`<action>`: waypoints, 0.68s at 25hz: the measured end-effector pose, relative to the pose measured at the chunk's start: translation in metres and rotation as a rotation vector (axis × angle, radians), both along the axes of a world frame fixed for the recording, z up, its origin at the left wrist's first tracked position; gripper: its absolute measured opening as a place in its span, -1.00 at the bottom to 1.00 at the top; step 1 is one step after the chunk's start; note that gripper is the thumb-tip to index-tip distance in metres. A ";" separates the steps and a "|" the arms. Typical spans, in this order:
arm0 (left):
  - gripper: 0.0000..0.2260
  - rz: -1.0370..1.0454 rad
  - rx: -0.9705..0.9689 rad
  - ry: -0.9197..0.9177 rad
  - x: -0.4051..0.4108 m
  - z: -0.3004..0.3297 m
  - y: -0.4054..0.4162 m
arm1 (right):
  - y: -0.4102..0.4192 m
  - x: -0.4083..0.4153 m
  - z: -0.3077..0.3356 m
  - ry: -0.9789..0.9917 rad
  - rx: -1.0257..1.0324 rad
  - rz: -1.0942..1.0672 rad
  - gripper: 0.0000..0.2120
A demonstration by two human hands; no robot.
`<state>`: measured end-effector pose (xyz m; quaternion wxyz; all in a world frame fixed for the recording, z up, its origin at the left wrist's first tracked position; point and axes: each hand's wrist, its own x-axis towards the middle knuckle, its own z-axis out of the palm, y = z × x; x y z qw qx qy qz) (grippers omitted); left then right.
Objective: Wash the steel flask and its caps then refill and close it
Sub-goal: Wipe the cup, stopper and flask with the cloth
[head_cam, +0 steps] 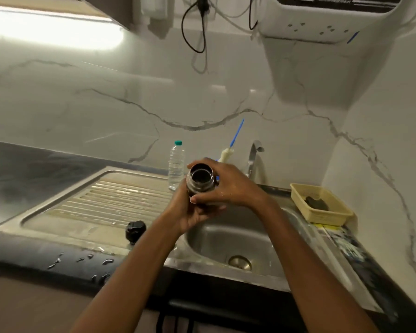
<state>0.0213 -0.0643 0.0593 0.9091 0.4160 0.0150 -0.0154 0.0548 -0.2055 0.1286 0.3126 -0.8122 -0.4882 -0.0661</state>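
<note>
Above the left edge of the sink bowl [238, 239], the steel flask [199, 182] is held upright in both hands, its open mouth turned toward the camera. The lower part of the flask is gripped from beneath by the left hand [190, 217], whose fingers are curled round the body. The upper part is clasped by the right hand [226, 186], with the fingers wrapped over the far side of the neck and the thumb laid across the near side. Drops of water can be seen on the right hand.

On the ribbed draining board [101, 203] to the left of the bowl, a black cap [135, 230] is set down near the front edge, well apart from the flask. A clear plastic bottle [176, 165] with a green top is stood upright at the back of the board, just left of the flask. Behind the hands, a bottle brush [228, 150] with a blue handle is leaned against the marble wall, beside the tap [253, 159]. To the right of the sink, a yellow basket [322, 207] is placed on the counter, with a dark object inside that cannot be made out. Water is spilled in small pools on the dark counter edge [58, 258] at the front left.
</note>
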 end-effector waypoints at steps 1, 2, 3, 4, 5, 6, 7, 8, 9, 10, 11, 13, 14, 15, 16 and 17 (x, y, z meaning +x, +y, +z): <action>-0.52 0.007 0.079 0.017 -0.008 0.004 0.009 | 0.008 -0.003 0.005 -0.022 0.033 -0.001 -0.38; -0.48 0.026 0.191 0.045 -0.015 0.006 0.021 | 0.016 -0.005 0.009 -0.035 0.078 -0.009 -0.41; -0.44 0.063 0.318 0.069 -0.022 0.008 0.032 | 0.023 -0.006 0.011 -0.042 0.130 -0.026 -0.42; -0.43 0.108 0.434 0.076 -0.029 0.010 0.043 | 0.030 -0.007 0.014 -0.039 0.186 -0.045 -0.42; -0.46 0.170 0.532 0.066 -0.035 0.012 0.055 | 0.039 -0.008 0.015 -0.022 0.242 -0.059 -0.40; -0.51 0.245 0.626 0.022 -0.042 0.014 0.067 | 0.048 -0.008 0.015 -0.002 0.295 -0.069 -0.39; -0.56 0.328 0.742 -0.039 -0.047 0.016 0.081 | 0.057 -0.009 0.016 0.015 0.343 -0.076 -0.38; -0.56 0.397 0.883 -0.097 -0.053 0.018 0.096 | 0.068 -0.011 0.017 0.039 0.384 -0.083 -0.37; -0.50 0.443 1.048 -0.145 -0.059 0.020 0.111 | 0.079 -0.012 0.019 0.071 0.414 -0.086 -0.34; -0.41 0.475 1.209 -0.154 -0.063 0.018 0.128 | 0.092 -0.015 0.020 0.115 0.439 -0.083 -0.31; -0.34 0.495 1.329 -0.133 -0.066 0.015 0.142 | 0.104 -0.018 0.020 0.160 0.459 -0.074 -0.28; -0.27 0.547 1.386 -0.135 -0.072 0.006 0.165 | 0.128 -0.024 0.020 0.233 0.485 -0.042 -0.29; -0.28 0.583 1.366 -0.161 -0.074 0.001 0.173 | 0.140 -0.027 0.019 0.259 0.487 -0.027 -0.30; -0.30 0.624 1.352 -0.178 -0.076 -0.004 0.180 | 0.151 -0.029 0.016 0.276 0.479 -0.020 -0.30; -0.33 0.665 1.346 -0.193 -0.079 -0.008 0.185 | 0.162 -0.031 0.014 0.281 0.459 -0.016 -0.30; -0.36 0.694 1.344 -0.197 -0.082 -0.013 0.190 | 0.172 -0.032 0.012 0.274 0.429 -0.013 -0.29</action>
